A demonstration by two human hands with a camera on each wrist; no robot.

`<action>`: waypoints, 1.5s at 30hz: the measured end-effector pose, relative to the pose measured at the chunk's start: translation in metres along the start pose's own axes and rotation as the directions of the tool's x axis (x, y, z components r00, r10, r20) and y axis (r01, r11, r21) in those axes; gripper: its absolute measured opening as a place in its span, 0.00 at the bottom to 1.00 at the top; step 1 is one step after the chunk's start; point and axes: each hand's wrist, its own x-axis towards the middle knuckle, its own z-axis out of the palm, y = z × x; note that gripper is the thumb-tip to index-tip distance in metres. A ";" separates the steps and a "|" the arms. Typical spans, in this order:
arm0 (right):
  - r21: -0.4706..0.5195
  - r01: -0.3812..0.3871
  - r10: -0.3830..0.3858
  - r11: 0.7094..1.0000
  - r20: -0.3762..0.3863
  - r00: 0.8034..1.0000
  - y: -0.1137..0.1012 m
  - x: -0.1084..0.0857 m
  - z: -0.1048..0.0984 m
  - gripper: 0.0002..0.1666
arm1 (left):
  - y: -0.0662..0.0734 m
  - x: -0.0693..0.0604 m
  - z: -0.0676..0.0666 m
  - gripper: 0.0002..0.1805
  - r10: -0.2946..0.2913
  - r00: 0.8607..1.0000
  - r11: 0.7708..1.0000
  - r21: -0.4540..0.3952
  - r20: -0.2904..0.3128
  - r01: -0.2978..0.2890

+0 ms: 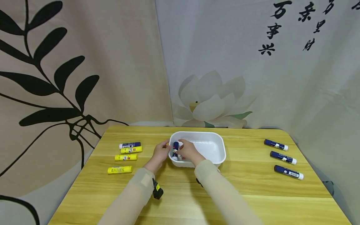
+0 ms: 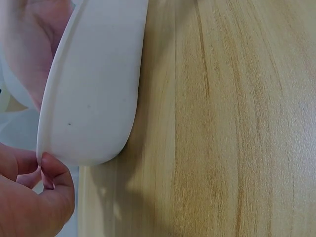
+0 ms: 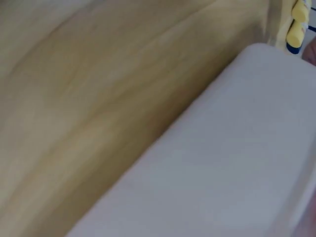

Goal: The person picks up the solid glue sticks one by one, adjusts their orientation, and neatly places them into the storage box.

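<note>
A white plastic tub (image 1: 208,147) stands at the middle of the table's far half. My left hand (image 1: 161,153) pinches its left rim between thumb and finger; the left wrist view shows this grip on the tub wall (image 2: 94,89). Inside the tub's left end lies a dark blue glue stick (image 1: 175,149) with its white end toward me. Reaching over the near rim, my right hand (image 1: 189,152) holds a second glue stick (image 1: 180,157) beside the first, largely covered by the fingers. The right wrist view has mostly tub wall (image 3: 207,163), with little of that hand's grip visible.
On the left of the wooden table (image 1: 239,193) lie three yellow glue sticks (image 1: 126,157) and one blue-and-white glue stick (image 1: 130,145). Three dark blue glue sticks (image 1: 283,157) with white caps lie spaced apart at the right. A printed curtain (image 1: 126,62) hangs behind the table.
</note>
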 end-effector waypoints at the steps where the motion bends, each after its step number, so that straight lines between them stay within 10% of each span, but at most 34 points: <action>1: -0.011 0.020 -0.019 1.000 0.002 1.000 0.001 -0.001 -0.004 0.38 | -0.001 0.000 0.000 0.21 0.004 1.000 1.000 -0.006 -0.001 -0.004; 8: -0.063 0.186 -0.189 0.980 -0.035 0.981 0.012 -0.021 -0.043 0.34 | 0.000 0.001 0.002 0.21 -0.048 0.999 0.999 0.002 0.002 0.048; 18: -0.167 0.421 -0.436 0.891 -0.062 0.898 0.058 -0.085 -0.125 0.31 | 0.004 0.001 0.002 0.22 -0.115 0.993 0.993 0.026 0.014 0.114; 26: -0.564 0.418 -0.543 0.712 -0.066 0.837 0.124 -0.135 -0.187 0.35 | 0.004 0.001 0.001 0.22 -0.118 0.993 0.993 0.006 0.017 0.118; 30: -0.660 0.350 -0.527 0.664 -0.083 0.846 0.158 -0.156 -0.215 0.38 | 0.003 0.001 0.000 0.22 -0.109 0.994 0.994 0.010 0.012 0.109; 45: -0.732 0.128 -0.247 0.669 -0.057 0.967 0.240 -0.195 -0.272 0.40 | 0.002 0.001 0.002 0.23 -0.163 0.986 0.987 0.017 0.025 0.163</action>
